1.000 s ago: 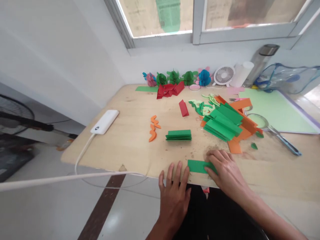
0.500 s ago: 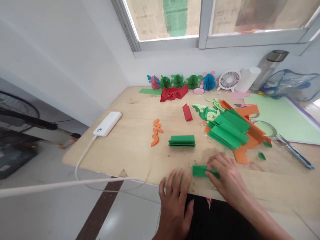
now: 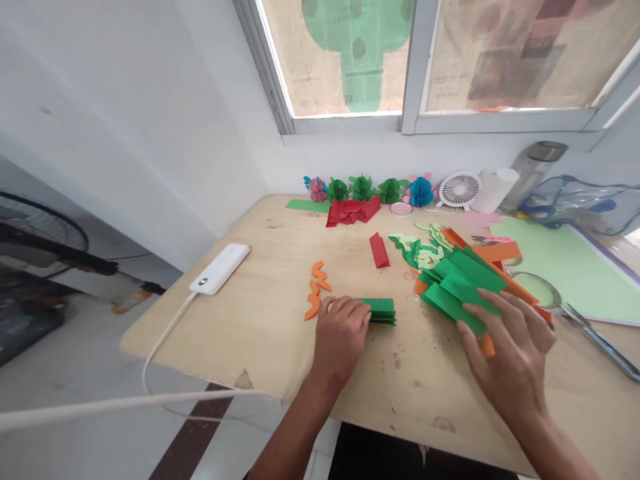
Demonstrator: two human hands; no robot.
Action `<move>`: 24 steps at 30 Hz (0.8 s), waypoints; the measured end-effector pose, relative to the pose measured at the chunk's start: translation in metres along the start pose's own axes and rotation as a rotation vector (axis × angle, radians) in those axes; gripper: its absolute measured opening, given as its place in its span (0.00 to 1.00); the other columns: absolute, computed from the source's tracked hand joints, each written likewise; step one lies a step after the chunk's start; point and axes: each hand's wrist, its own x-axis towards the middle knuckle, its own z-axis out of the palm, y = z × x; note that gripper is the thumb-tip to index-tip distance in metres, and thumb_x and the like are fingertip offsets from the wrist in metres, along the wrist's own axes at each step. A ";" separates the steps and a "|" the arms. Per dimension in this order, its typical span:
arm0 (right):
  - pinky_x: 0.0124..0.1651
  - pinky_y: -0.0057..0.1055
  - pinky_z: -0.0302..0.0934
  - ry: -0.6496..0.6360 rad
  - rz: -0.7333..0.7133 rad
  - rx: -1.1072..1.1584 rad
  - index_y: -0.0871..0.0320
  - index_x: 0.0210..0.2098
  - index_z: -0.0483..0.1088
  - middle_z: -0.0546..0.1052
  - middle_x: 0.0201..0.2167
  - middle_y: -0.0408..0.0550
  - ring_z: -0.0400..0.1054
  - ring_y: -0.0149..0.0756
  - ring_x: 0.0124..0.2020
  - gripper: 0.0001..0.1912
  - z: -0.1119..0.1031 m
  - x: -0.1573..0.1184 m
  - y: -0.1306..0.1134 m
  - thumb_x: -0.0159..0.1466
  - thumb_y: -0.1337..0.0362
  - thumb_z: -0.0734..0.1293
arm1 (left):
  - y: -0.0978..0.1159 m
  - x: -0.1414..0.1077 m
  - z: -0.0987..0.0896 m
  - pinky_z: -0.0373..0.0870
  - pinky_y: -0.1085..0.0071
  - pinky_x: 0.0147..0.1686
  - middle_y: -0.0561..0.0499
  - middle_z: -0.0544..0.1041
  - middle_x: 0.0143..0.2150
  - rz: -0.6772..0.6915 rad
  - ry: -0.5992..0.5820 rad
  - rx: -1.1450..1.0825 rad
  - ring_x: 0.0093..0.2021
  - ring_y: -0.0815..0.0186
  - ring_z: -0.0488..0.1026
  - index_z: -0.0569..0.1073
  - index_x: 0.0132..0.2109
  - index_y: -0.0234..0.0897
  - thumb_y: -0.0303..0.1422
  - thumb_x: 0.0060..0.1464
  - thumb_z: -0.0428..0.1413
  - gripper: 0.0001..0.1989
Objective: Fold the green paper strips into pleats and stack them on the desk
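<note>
My left hand [image 3: 343, 333] is closed around the left end of a small stack of folded green paper strips [image 3: 383, 312] on the table. My right hand [image 3: 513, 333] rests over the right-hand pile of folded green paper [image 3: 453, 283], its fingers stretched out and apart on the top pieces. Orange folded paper [image 3: 503, 252] shows beneath and behind that pile. Left of my left hand lie wavy orange paper cutouts [image 3: 313, 300]. A folded red strip [image 3: 379, 250] lies beyond the green stack.
Green paper scraps [image 3: 425, 253] lie beside the pile. Scissors [image 3: 597, 340] and a tape roll [image 3: 543, 290] are at the right. A white power bank [image 3: 220, 269] with a cable sits left. Honeycomb paper figures [image 3: 363, 189], a small fan [image 3: 460, 189] and a bottle [image 3: 535, 173] line the wall.
My left hand has moved forward from the table edge onto the green stack. My right hand has gone right to the pile. The green strip it touched no longer lies at the front.
</note>
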 end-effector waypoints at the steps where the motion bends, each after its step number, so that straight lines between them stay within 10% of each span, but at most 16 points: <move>1: 0.56 0.47 0.55 -0.010 -0.008 0.027 0.56 0.42 0.71 0.74 0.51 0.53 0.65 0.51 0.55 0.09 -0.002 -0.003 -0.008 0.62 0.63 0.68 | -0.001 0.000 0.001 0.64 0.60 0.45 0.51 0.81 0.36 -0.002 -0.061 -0.003 0.38 0.62 0.75 0.76 0.37 0.39 0.27 0.61 0.50 0.10; 9: 0.54 0.47 0.56 -0.208 -0.030 0.284 0.54 0.43 0.69 0.75 0.48 0.52 0.65 0.48 0.54 0.09 0.010 -0.010 -0.045 0.63 0.69 0.63 | 0.001 0.004 -0.007 0.68 0.64 0.42 0.50 0.81 0.37 -0.055 -0.211 -0.083 0.38 0.62 0.76 0.77 0.37 0.39 0.31 0.61 0.51 0.10; 18: 0.51 0.45 0.59 -0.271 -0.063 0.400 0.54 0.45 0.69 0.77 0.46 0.50 0.68 0.44 0.51 0.12 0.019 -0.021 -0.054 0.63 0.71 0.61 | 0.005 0.114 0.018 0.70 0.62 0.41 0.41 0.80 0.42 -0.305 -0.405 0.128 0.45 0.53 0.77 0.72 0.50 0.35 0.40 0.60 0.53 0.16; 24: 0.50 0.43 0.61 -0.233 -0.068 0.417 0.56 0.44 0.69 0.78 0.44 0.49 0.70 0.43 0.49 0.12 0.024 -0.026 -0.051 0.63 0.73 0.61 | -0.001 0.143 0.049 0.70 0.62 0.46 0.39 0.77 0.46 -0.333 -0.515 0.202 0.49 0.55 0.75 0.70 0.52 0.34 0.37 0.59 0.55 0.17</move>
